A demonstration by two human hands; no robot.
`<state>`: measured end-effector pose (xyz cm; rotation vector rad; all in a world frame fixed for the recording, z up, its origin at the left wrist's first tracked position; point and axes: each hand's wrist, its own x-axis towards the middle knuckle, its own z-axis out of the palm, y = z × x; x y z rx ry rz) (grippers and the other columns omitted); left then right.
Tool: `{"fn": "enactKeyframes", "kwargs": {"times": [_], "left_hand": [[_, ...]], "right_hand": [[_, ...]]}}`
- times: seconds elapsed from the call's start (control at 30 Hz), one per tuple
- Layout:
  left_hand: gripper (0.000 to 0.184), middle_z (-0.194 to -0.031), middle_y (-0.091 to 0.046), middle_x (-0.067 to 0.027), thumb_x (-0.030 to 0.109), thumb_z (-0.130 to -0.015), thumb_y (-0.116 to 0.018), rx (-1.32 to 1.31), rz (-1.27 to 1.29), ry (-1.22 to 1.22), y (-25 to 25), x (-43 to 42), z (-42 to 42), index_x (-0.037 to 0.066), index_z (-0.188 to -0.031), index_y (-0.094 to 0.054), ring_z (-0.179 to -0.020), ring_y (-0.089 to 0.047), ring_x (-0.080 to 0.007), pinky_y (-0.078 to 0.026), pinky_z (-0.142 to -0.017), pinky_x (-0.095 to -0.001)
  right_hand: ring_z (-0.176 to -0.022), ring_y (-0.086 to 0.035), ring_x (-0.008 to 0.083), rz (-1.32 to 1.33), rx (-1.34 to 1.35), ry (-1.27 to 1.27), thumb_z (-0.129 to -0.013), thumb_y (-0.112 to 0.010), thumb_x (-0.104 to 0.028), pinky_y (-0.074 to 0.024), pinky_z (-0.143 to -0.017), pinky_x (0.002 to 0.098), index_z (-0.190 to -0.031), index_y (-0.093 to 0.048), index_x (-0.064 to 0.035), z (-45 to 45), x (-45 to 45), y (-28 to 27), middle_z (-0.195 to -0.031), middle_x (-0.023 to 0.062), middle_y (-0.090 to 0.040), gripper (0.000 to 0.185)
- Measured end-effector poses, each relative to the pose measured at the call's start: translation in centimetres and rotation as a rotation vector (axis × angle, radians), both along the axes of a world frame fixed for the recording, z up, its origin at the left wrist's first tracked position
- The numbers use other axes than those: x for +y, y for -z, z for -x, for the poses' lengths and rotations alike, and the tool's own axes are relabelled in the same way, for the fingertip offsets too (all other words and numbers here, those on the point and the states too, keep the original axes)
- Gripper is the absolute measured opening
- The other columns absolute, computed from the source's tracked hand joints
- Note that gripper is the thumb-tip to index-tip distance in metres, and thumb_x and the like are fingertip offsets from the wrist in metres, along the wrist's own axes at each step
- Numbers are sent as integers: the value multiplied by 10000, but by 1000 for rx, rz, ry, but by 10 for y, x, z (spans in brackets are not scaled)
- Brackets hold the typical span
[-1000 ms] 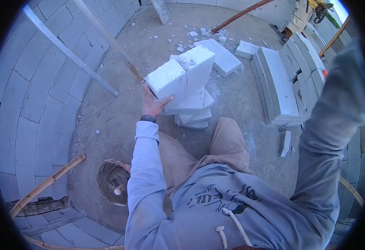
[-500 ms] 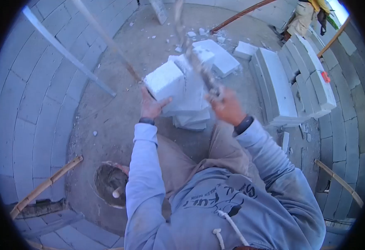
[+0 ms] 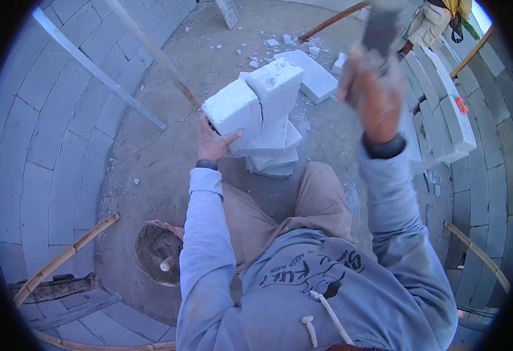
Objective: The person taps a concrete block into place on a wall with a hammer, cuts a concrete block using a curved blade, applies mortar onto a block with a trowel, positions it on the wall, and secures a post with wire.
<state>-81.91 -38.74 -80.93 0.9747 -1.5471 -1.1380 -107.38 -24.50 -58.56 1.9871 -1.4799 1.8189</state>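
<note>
My left hand (image 3: 214, 142) grips the left end of a white aerated concrete block (image 3: 230, 108), thumb on the near face and fingers around the side. A dark jagged gap separates this piece from another white block piece (image 3: 276, 82) close on its right. Both stand on a stack of white blocks (image 3: 271, 161) between my legs. My right hand (image 3: 376, 93) is raised to the right of the stack, closed around a tool with a broad dark blade (image 3: 381, 29). Motion blurs the blade, so its exact kind is unclear.
A white slab (image 3: 309, 76) and crumbs lie beyond the stack. Several blocks stand in a row (image 3: 438, 111) at right, near another person's legs (image 3: 432, 26). A bucket of grey mortar (image 3: 157, 251) sits at left. Poles (image 3: 98, 70) lean around the block walls.
My right hand has swung up and right with the bladed tool, away from the block. The right-hand block piece is now in plain sight. My left hand keeps its place.
</note>
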Motion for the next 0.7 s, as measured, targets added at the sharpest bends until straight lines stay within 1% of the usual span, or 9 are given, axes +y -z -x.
{"fn": "enactKeyframes", "kwargs": {"times": [0.03, 0.1, 0.2, 0.3, 0.4, 0.47, 0.5, 0.6, 0.7], "left_hand": [[1002, -1247, -496, -153, 186, -550, -899, 4, 0, 1, 0, 0, -1, 17, -1327, -290, -1183, -492, -264, -403, -1009, -385], [1004, -1234, -501, -146, 191, -544, -903, 23, 5, -10, -2, 2, -4, 14, -1323, -294, -1162, -504, -261, -414, -999, -380], [917, -1225, -528, -142, 162, -564, -893, -22, -32, -8, -22, 5, -11, -6, -1294, -364, -1132, -534, -247, -442, -960, -364], [959, -1237, -518, -151, 172, -560, -895, -209, 35, -18, -48, 11, -29, -5, -1316, -333, -1135, -532, -251, -455, -951, -364], [891, -1241, -527, -154, 152, -587, -874, -213, -2, -75, -66, 37, -49, -11, -1309, -377, -1139, -532, -245, -457, -942, -362], [817, -1236, -536, -144, 171, -640, -842, -75, -198, -32, -66, 55, -68, -10, -1305, -403, -1131, -538, -246, -458, -939, -368], [781, -1234, -540, -139, 180, -666, -827, -7, -296, -14, -63, 64, -77, -10, -1302, -415, -1128, -540, -247, -459, -938, -371], [662, -1233, -555, -126, 332, -823, -686, 352, -552, -158, 1, 93, -93, 18, -1336, -410, -1107, -566, -271, -465, -940, -386], [624, -1254, -554, -136, 355, -891, -606, 647, -579, -210, 16, 124, -79, 12, -1363, -385, -1110, -572, -285, -472, -945, -424]], "right_hand": [[-427, -501, 119, -102, -131, -62, -939, -568, -349, -376, -412, 270, -899, -619, 8, -8, 12, 32, -539, 32, -547, 363], [-428, -505, 125, -392, -243, -19, -910, -599, -398, -392, -424, 290, -897, -616, 12, -4, 31, 66, -554, 39, -560, 410], [-438, -515, 122, -404, -139, 58, -890, -616, -436, -407, -432, 303, -904, -606, 26, 8, 46, 108, -552, 36, -550, 463], [-452, -516, 124, -650, -312, 31, -898, -610, -420, -413, -449, 296, -914, -611, 15, 15, 65, 112, -556, 47, -551, 435], [-466, -510, 114, -548, -261, 93, -894, -626, -397, -415, -454, 295, -919, -611, -5, 40, 76, 136, -566, 35, -543, 393], [-475, -501, 102, -514, -331, 127, -886, -649, -360, -407, -449, 296, -903, -606, -18, 60, 86, 156, -576, 14, -530, 345], [-470, -486, 87, -575, -366, 160, -885, -654, -341, -385, -433, 277, -882, -591, -22, 77, 91, 176, -580, -1, -518, 326], [-457, -477, 84, -744, -494, 280, -874, -653, -272, -362, -405, 265, -821, -578, -39, 122, 110, 250, -579, -13, -500, 250], [-452, -506, 139, -1133, -798, 433, -842, -647, -241, -379, -402, 318, -739, -570, -57, 151, 132, 322, -571, 13, -520, 225]]}}
